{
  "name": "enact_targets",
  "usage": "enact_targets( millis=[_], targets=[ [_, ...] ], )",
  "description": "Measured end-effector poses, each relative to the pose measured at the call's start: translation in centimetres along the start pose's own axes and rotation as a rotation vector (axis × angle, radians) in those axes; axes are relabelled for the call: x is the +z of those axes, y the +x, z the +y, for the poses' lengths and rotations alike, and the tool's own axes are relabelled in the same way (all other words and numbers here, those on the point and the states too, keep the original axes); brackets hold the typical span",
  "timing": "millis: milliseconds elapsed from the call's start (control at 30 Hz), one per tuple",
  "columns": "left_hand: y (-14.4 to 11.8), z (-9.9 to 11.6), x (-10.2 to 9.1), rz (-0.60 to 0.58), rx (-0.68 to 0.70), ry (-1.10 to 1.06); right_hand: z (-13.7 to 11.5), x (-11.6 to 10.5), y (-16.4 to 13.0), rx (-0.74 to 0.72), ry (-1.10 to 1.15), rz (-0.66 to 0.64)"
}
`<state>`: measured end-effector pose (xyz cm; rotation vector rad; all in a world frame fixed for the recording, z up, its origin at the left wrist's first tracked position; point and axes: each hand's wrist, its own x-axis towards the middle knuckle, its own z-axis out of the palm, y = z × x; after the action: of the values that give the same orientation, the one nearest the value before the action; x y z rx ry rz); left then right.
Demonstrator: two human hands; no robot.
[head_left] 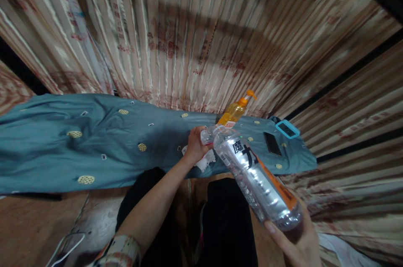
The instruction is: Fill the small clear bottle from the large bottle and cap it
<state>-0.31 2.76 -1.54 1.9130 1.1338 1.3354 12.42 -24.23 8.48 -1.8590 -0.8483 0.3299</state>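
My right hand [297, 233] is wrapped around the base of a large clear plastic bottle [252, 170] with a silver, orange and black label. The bottle is tilted, its neck pointing up and left toward my other hand. In my left hand [195, 145] is a small clear plastic container [207, 136], held right at the large bottle's neck; whether the two touch I cannot tell. Just below my left hand lies crumpled white tissue [206, 162] on the cloth. Behind the bottle's neck stands a pump bottle [233, 113] of orange-yellow liquid, its lower part hidden.
A green-blue cloth [103, 132] with yellow pineapple prints covers the long surface before me. To the right lie a dark phone [272, 144] and a light-blue framed device [287, 129]. A pleated curtain [176, 36] hangs behind. A white cable [71, 250] is at lower left.
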Motion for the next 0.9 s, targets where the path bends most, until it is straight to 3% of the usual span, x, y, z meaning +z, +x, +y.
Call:
enact_targets(
  millis=[667, 900],
  targets=[
    [-0.1, 0.6, -0.5, -0.022, -0.010, -0.006, -0.6, 0.4, -0.3, 0.008, 0.059, 0.020],
    [0.1, 0.9, -1.0, -0.033, -0.005, 0.006, 1.2, 0.3, 0.3, -0.107, 0.141, -0.014]
  ],
)
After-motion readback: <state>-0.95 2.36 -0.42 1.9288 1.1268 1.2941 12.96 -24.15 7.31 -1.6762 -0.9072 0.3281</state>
